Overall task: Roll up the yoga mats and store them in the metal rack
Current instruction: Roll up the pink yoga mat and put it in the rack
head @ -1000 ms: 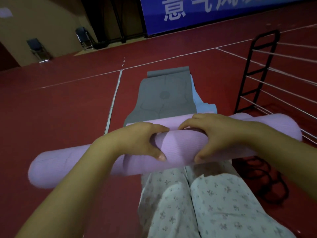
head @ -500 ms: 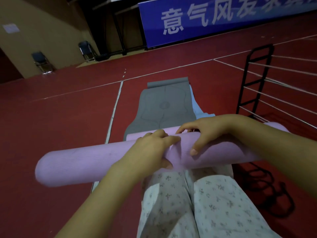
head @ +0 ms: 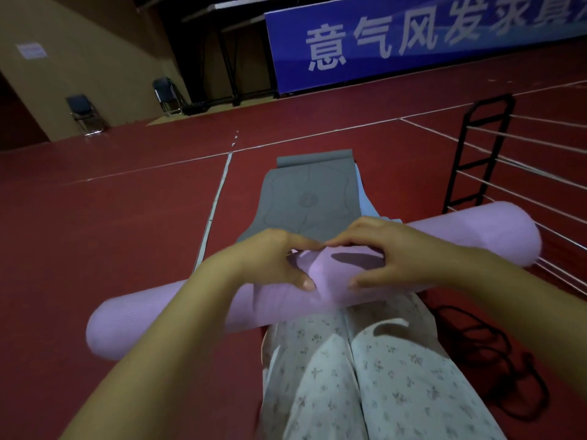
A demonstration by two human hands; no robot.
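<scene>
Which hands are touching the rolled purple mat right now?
Touching, both. The head view shows the left hand and the right hand curled over the rolled purple yoga mat, thumbs pressed against its near side.

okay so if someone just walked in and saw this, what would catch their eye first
Likely the rolled purple yoga mat, held crosswise in the foreground by the left hand and right hand. Behind it a grey mat lies flat on the red floor, with a big blue banner on the far wall.

blue banner (head: 413, 42) at the hall's far side, white characters 意气风发求真, cut off at the right edge
</scene>
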